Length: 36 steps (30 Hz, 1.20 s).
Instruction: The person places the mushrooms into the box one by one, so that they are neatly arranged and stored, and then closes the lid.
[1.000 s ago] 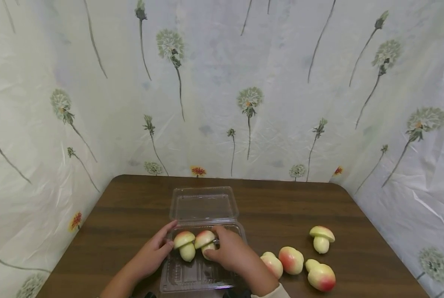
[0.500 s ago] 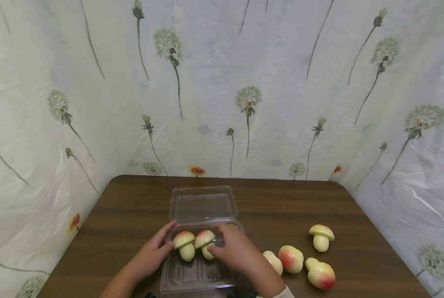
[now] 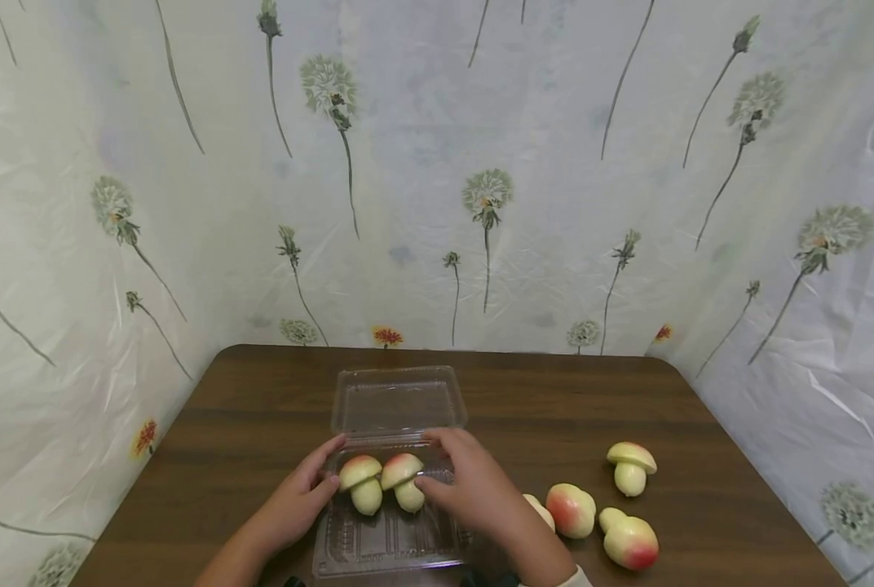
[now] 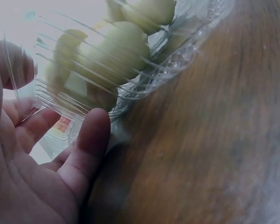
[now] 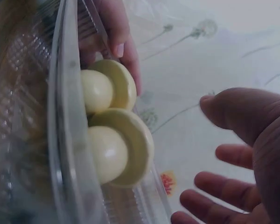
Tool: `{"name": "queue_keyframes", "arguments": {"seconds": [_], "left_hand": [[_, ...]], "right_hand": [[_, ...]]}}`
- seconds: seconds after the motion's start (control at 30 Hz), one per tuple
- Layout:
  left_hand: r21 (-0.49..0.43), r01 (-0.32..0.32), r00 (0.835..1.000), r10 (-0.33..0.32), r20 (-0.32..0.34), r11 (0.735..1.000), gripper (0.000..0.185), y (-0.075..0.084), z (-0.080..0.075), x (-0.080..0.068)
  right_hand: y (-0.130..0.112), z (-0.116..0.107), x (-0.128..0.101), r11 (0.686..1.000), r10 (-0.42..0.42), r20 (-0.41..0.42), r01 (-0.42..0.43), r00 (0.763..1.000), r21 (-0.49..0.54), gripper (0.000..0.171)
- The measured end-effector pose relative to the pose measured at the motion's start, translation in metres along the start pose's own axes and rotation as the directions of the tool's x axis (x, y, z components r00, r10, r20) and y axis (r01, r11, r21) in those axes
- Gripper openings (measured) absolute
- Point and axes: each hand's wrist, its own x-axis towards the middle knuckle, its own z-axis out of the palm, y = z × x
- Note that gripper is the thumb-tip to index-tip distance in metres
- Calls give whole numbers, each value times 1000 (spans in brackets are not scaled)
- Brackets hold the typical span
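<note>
two mushrooms (image 3: 367, 496) in the container (image 3: 378, 556)

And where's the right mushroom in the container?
In the head view, the right mushroom sits in the container's back half, just right of the other mushroom, near the right hand.

Soft light glints off the box (image 3: 393, 540) at six o'clock in the head view, while the left-wrist view blurs the table (image 4: 200, 121) at three and washes out at ten.
</note>
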Motion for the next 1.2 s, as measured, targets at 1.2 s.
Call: {"name": "queue_keyframes", "arguments": {"seconds": [1.2], "left_hand": [[-42, 2, 999, -3, -34, 999, 64, 1, 1, 0]], "right_hand": [[45, -74, -26, 993, 97, -152, -107, 984, -55, 63]]}}
